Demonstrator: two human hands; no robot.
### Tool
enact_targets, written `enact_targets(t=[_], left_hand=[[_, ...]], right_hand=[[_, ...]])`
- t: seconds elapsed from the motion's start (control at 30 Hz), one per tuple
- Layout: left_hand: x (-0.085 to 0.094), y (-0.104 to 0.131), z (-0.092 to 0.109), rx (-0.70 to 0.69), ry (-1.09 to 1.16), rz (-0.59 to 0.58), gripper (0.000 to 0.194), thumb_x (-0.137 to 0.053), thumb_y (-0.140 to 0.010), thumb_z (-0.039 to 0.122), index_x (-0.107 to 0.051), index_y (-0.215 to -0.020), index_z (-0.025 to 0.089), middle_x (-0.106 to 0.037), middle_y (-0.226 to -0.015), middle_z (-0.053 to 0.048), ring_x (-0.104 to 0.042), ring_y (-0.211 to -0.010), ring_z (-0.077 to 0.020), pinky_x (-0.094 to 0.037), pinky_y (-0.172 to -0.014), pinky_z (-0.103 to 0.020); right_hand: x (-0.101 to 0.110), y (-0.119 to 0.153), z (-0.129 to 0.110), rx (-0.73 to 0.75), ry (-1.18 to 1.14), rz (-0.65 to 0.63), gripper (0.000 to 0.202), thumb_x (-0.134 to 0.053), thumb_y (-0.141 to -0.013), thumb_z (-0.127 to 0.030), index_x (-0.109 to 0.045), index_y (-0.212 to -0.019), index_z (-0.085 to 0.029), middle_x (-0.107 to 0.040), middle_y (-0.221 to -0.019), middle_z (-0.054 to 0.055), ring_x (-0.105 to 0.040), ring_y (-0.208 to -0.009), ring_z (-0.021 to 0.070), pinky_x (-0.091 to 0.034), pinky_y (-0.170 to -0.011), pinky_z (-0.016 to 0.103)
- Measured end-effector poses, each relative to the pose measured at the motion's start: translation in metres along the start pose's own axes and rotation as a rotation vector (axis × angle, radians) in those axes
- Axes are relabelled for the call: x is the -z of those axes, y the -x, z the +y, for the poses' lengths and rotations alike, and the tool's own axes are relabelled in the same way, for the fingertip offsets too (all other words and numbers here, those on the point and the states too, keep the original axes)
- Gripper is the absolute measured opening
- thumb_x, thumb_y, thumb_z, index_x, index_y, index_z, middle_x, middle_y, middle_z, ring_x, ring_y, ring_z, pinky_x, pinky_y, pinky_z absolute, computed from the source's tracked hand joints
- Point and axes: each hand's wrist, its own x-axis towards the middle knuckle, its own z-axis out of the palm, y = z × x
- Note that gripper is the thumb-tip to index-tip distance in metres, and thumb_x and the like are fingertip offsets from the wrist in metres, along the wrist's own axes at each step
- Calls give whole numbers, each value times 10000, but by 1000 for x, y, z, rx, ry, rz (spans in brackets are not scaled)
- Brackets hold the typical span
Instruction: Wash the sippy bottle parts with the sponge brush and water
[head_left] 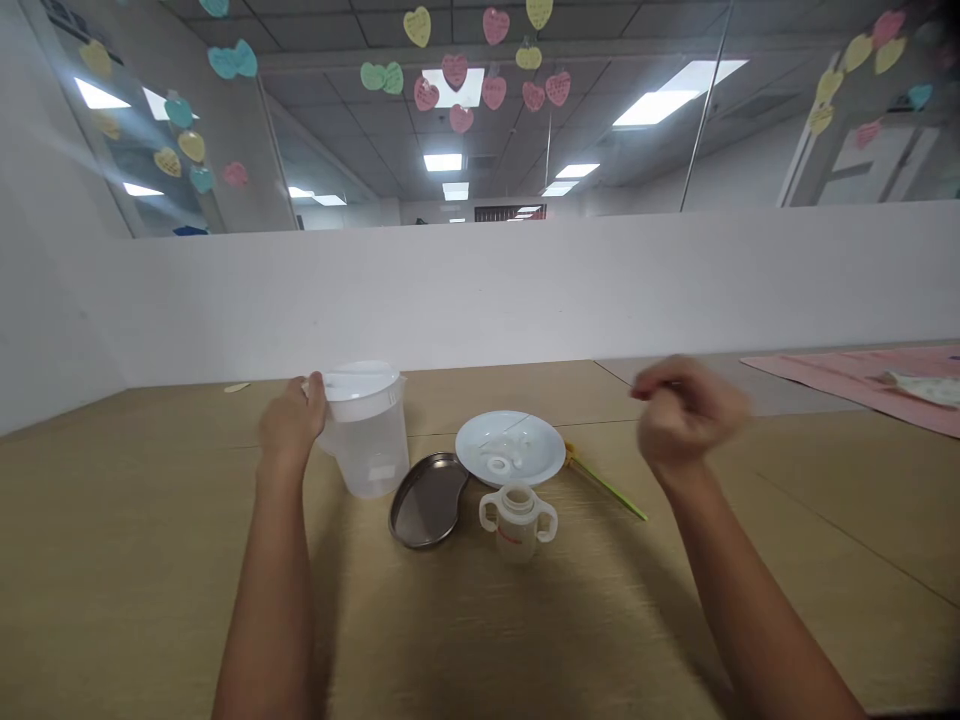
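Note:
My left hand (294,425) is closed around the handle of a translucent plastic pitcher (371,445) with a white lid, standing upright on the table. My right hand (690,410) is raised over the table's right side, fingers curled in and blurred by motion; no object shows in it. Between the hands sit a steel kidney dish (426,503), a white bowl (471,440) with small clear and white parts inside, and a lidless two-handled baby cup (517,535) nearest me. A brush with a green handle (611,490) and a yellow head lies right of the bowl.
The wooden table (465,640) meets a white wall (480,295) at the back, below windows with heart-shaped notes. A pink cloth (847,372) with a whitish patterned cloth (926,388) lies at the far right. A small pale flat piece (237,388) rests at the back left.

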Motion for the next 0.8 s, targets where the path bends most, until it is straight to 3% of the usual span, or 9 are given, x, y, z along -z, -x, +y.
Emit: enact_targets(t=[0.03,0.1,0.17,0.23,0.33,0.37,0.5,0.67,0.8], left_hand=[[2,7,12,-25,-206,96,326,-573,-722,395,-572,-849,95,-609,-846,-189,-514,-981,-376,-321,-860,-535],[1,24,39,-249,-429,266,394,-483,-793,428,-562,-1007,106,-603,-952,-197,-499,-1024,-362,-320,-884,-501],[-12,46,65,-436,-421,220,377,-374,-856,407,-571,-1044,147,-626,-915,-143,-545,-955,-296,-370,-848,-408],[-39,69,80,-497,-338,-50,388,-299,-888,392,-595,-1006,172,-645,-830,-90,-593,-797,-223,-412,-730,-313],[-92,99,75,-531,-487,-596,439,-255,-899,369,-643,-918,166,-672,-848,-105,-611,-767,-220,-412,-681,-301],[-109,107,68,-525,-584,-713,445,-246,-901,346,-650,-915,158,-673,-891,-126,-614,-813,-233,-411,-712,-316],[-155,124,31,-514,-629,-847,414,-336,-870,350,-672,-834,109,-670,-897,-191,-619,-856,-279,-409,-764,-364],[-165,126,13,-514,-585,-938,397,-338,-869,388,-659,-904,156,-670,-980,-151,-603,-936,-254,-389,-833,-364],[-166,126,12,-488,-518,-971,358,-386,-847,416,-638,-985,204,-663,-1033,-115,-597,-955,-243,-386,-842,-360]], right_hand=[[-7,4,8,-66,49,-105,231,-380,-743,-139,-538,-577,-170,-526,-566,5,-481,-531,108,-360,-533,240],[-19,17,30,-256,178,-474,191,-405,-703,-151,-586,-648,-168,-578,-595,7,-506,-545,113,-350,-538,231],[-27,37,54,-478,311,-766,216,-419,-728,-199,-627,-767,-156,-633,-687,41,-547,-593,133,-344,-533,227],[-30,58,74,-592,477,-995,230,-441,-732,-226,-645,-783,-133,-655,-748,93,-577,-649,168,-341,-543,238],[-29,84,90,-611,610,-1256,201,-485,-694,-186,-664,-753,-114,-664,-800,145,-606,-722,203,-344,-560,243],[-29,89,92,-607,622,-1297,192,-499,-681,-170,-667,-757,-115,-666,-814,149,-612,-741,209,-345,-563,241],[-29,97,95,-605,641,-1305,204,-519,-662,-111,-670,-799,-124,-668,-855,144,-619,-798,222,-348,-574,238],[-32,92,96,-631,698,-1213,271,-433,-763,-124,-631,-947,-102,-654,-907,157,-615,-817,216,-358,-589,245],[-37,89,85,-630,678,-975,325,-363,-841,-171,-564,-1091,-118,-649,-943,129,-610,-827,202,-360,-595,242]])
